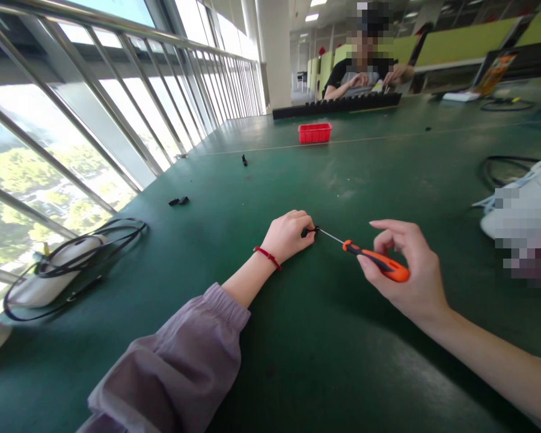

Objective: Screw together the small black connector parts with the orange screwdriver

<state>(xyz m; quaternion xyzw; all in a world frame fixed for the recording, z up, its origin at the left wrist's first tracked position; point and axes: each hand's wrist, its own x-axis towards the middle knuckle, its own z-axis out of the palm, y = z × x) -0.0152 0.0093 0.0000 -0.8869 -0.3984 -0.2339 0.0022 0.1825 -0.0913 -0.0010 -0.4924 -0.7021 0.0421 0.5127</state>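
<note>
My left hand point(288, 233) rests over the green table, its thumb and fingers pinching a small black part point(305, 232) mostly hidden by them. An orange and black screwdriver point(381, 263) lies in my right hand point(417, 273), its handle against the palm and thumb with the index finger stretched out. The thin metal shaft points left, and its tip meets the black part at my left fingertips. Whether the tip sits in a screw is too small to tell. Farther off on the table are small black pieces point(179, 201) and another black piece point(244, 160).
A red plastic bin point(314, 133) stands toward the back, before a long black rack point(338, 106). Across the table sits a person point(365, 69) with hands raised. At left, a black cable point(117, 231) lies over a white object point(56, 273), beside a metal railing point(130, 54).
</note>
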